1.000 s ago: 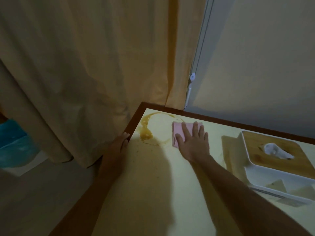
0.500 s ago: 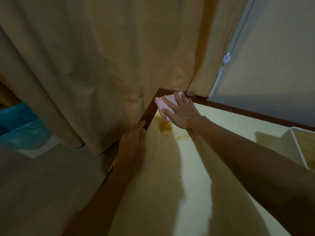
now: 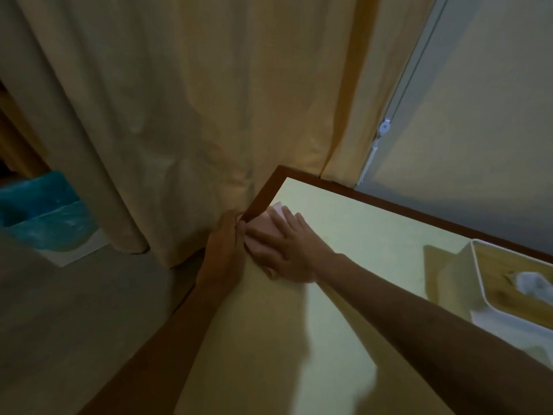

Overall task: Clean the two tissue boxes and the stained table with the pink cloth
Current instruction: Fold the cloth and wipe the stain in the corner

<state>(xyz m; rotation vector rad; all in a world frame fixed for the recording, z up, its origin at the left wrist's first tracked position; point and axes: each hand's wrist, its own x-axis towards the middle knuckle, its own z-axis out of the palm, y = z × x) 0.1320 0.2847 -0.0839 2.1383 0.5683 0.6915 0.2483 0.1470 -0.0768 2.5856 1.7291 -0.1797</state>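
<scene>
Right hand, fingers flat, has dragged the pink cloth from the far corner toward 7 o'clock along the table edge; stain no longer visible (possibly covered). Left hand grip: indeterminate.

Our right hand lies flat, fingers straight and spread, pressing the cloth by the table's left edge. Our left hand holds that edge, with both forearms stretched forward.
</scene>
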